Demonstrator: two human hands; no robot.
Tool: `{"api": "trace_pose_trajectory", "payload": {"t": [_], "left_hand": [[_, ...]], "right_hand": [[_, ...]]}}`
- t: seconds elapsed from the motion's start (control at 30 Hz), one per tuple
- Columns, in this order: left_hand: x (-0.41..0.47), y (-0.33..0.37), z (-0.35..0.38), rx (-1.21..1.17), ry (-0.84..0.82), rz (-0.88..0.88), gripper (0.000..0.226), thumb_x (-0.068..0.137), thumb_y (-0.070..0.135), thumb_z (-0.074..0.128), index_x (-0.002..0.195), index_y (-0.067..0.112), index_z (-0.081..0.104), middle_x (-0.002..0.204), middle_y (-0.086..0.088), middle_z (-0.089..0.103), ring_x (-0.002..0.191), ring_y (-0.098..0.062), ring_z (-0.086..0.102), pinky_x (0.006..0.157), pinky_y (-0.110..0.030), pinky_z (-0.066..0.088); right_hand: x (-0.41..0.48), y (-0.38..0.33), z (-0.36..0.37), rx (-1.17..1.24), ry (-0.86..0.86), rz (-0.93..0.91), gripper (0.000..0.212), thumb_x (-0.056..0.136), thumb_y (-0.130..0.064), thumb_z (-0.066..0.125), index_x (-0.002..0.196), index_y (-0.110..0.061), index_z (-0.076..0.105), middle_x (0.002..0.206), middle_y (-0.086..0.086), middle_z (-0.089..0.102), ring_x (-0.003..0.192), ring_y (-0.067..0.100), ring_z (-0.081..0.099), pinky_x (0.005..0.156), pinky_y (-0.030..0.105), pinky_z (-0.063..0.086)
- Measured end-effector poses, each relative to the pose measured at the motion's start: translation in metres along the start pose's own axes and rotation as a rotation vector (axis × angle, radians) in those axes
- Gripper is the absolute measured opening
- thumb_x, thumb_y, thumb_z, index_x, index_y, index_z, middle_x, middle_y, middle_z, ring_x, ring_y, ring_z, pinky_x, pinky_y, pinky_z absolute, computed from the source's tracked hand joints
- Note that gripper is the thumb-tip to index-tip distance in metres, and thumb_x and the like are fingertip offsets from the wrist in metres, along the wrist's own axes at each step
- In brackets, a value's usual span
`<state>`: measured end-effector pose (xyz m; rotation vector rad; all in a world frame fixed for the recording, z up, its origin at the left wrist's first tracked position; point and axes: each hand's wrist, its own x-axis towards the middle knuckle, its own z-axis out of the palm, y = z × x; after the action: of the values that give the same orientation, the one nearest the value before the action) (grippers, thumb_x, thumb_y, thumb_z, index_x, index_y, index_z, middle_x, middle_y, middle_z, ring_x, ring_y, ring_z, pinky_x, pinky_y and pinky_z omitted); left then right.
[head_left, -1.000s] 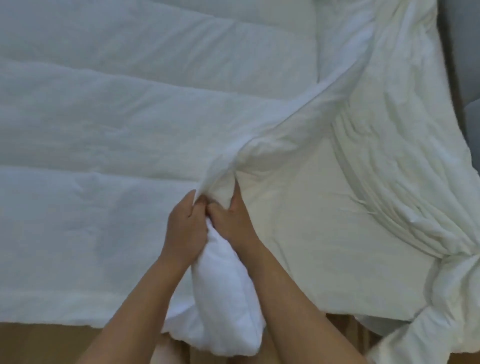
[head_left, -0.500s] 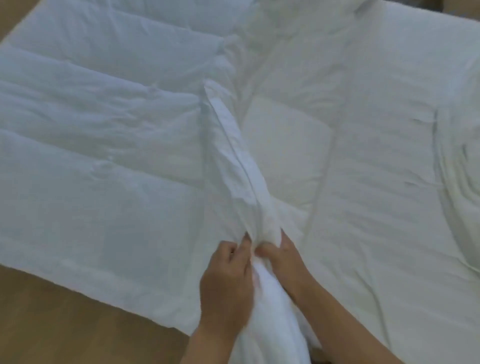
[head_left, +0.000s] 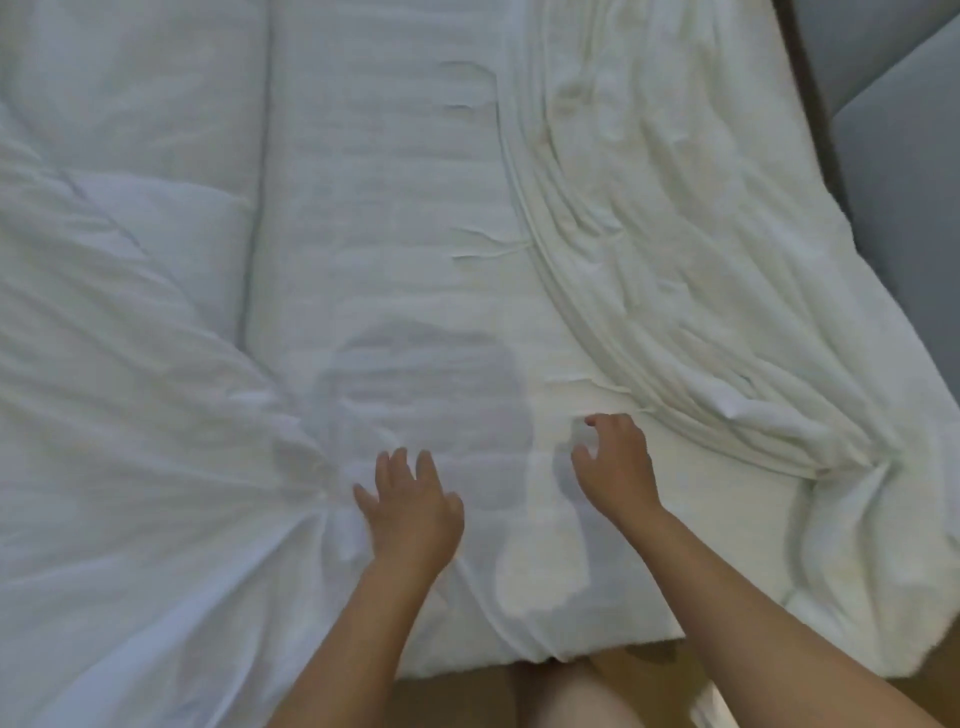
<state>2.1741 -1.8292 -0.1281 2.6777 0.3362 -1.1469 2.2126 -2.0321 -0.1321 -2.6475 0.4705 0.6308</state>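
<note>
Released fold: left hand (head_left: 410, 512), right hand (head_left: 615, 467) empty over flat duvet (head_left: 384, 208).

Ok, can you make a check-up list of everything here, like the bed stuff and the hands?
surface: wooden floor shows past the near edge of the bedding.
job's things: white quilt lies flat in the middle; bunched cloth gathers on its left; crumpled cloth lies on its right.
clutter: nothing seen.
fingers: left hand is spread, on or just over the quilt beside the gather; right hand is loosely curled over the quilt and holds nothing.
cables: nothing seen.
surroundings: grey padded furniture at the far right; a bare knee at the bottom edge.
</note>
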Motion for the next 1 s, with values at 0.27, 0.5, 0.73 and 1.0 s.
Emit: {"api": "trace_pose_trajectory", "payload": {"t": [0.27,0.5,0.73,1.0], "left_hand": [[0.032,0.186,-0.009,-0.629,-0.214,0.191,0.057,0.097,0.035,0.045,0.147,0.016,0.026,0.145,-0.006,0.039,0.129,-0.020,0.041,0.104,-0.033,0.035],[0.032,0.256,-0.035,-1.233,-0.445,-0.016,0.041,0.092,0.044,0.052,0.123,0.018,0.051,0.122,-0.002,0.059,0.108,-0.019,0.056,0.086,-0.034,0.045],[-0.040,0.236,-0.095,-1.251,-0.013,0.159,0.016,0.091,0.012,0.051,0.098,0.006,0.064,0.092,-0.012,0.069,0.089,-0.032,0.067,0.078,-0.045,0.054],[-0.081,0.166,-0.139,-0.931,-0.034,0.333,0.031,0.098,0.035,0.043,0.087,0.010,0.058,0.072,-0.003,0.054,0.069,-0.019,0.054,0.061,-0.031,0.046]], "right_hand": [[0.058,0.097,-0.042,-0.248,0.208,-0.019,0.023,0.085,-0.011,0.058,0.107,-0.004,0.061,0.107,0.016,0.059,0.103,0.035,0.050,0.083,0.042,0.036],[0.035,0.094,-0.080,0.126,0.407,-0.324,0.015,0.088,-0.005,0.054,0.074,-0.004,0.059,0.066,0.008,0.059,0.059,0.028,0.056,0.058,0.035,0.041],[-0.028,0.067,-0.110,0.316,0.400,-0.360,0.026,0.092,-0.031,0.052,0.085,-0.008,0.060,0.075,0.002,0.061,0.065,0.018,0.056,0.056,0.026,0.045],[-0.122,0.035,-0.128,0.577,0.611,-0.024,0.027,0.093,-0.014,0.047,0.069,-0.022,0.038,0.055,-0.012,0.038,0.047,0.004,0.037,0.048,0.017,0.028]]}}
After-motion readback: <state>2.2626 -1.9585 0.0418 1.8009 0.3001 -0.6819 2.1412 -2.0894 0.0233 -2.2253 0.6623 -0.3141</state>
